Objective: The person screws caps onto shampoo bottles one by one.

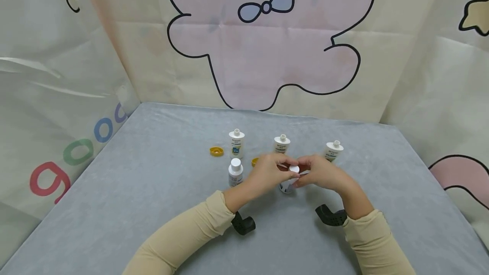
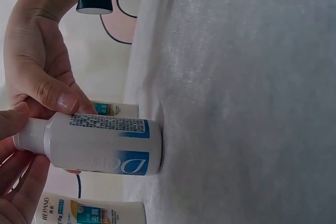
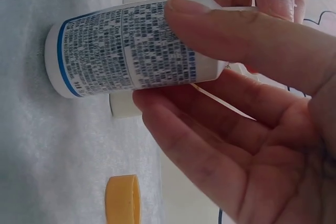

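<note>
A person in long beige sleeves reaches over a bench (image 1: 168, 207) covered with grey cloth, working on a white bottle (image 2: 100, 142) with a blue-edged label. It is upright, near the middle of the bench, its base apparently resting on the cloth.

Both hands are closed around it. The left hand (image 1: 269, 171) pinches the white cap (image 1: 294, 168) between thumb and fingers. The right hand (image 1: 322, 173) grips the upper body just below, thumb on one side and fingertips on the other, probably to keep the bottle from turning or tipping while the cap is handled. Whether the cap is loose or tight cannot be told.

To the left stands a second capped bottle (image 1: 235, 172), close enough to be in easy reach. Behind, three larger white bottles stand spaced in a row: left (image 1: 237, 143), middle (image 1: 282, 143) and right (image 1: 334, 150). Their narrow necks are bare. Yellow caps lie near them: one beside the left bottle (image 1: 216, 151), one partly behind the left hand (image 1: 254, 162), and a third in the right wrist view (image 3: 123, 199). That spacing suggests one cap kept near each bottle.
</note>
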A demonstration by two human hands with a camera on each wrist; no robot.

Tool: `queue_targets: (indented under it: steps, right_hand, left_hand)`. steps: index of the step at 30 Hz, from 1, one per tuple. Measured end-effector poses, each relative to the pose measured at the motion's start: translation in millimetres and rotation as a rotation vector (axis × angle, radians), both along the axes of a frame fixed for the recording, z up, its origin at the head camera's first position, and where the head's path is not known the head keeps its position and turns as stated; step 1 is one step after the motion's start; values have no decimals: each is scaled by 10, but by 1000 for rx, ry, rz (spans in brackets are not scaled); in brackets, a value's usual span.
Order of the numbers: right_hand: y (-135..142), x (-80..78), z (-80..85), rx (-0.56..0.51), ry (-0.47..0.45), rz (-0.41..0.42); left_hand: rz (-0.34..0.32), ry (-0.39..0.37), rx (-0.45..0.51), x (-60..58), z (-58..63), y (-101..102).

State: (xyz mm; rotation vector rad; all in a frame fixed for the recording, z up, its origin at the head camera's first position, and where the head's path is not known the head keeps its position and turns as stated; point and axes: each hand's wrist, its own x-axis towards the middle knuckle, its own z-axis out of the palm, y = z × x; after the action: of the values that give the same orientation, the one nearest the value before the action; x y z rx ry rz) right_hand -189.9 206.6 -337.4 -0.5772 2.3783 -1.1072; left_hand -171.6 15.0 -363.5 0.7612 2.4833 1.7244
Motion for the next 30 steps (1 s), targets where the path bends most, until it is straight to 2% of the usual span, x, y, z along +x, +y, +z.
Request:
queue_targets:
  steps: [7,12,15,18,20,22,24,26,30]
  right_hand:
    - [15,-10,-21,7,-13,8]
    - [71,51,119,27,49,-22]
    - [80,134,245,37,116,-95]
    - [13,240,368,-11,169,-185]
    - [-70,307,432,-52,203,-239]
    - [-172,351,470,-115,219,-268]
    - [-286,363,483,-158,219,-283]
    - [-415,341,472,-212,193,-289]
    - [-694,239,421,-310,125,-325]
  left_hand:
    - [-8,-55,-1,15,-3,0]
    - [15,-66,-54,59,132,-130]
    - [63,38,-20,78,281,-321]
    - [144,170,111,48,431,-589]
    - [214,199,186,-6,511,-790]
    - [283,146,208,-71,561,-1000]
    - [336,56,170,-155,570,-1200]
    - [374,-30,108,-242,537,-1377]
    - [411,-145,29,-403,407,-1626]
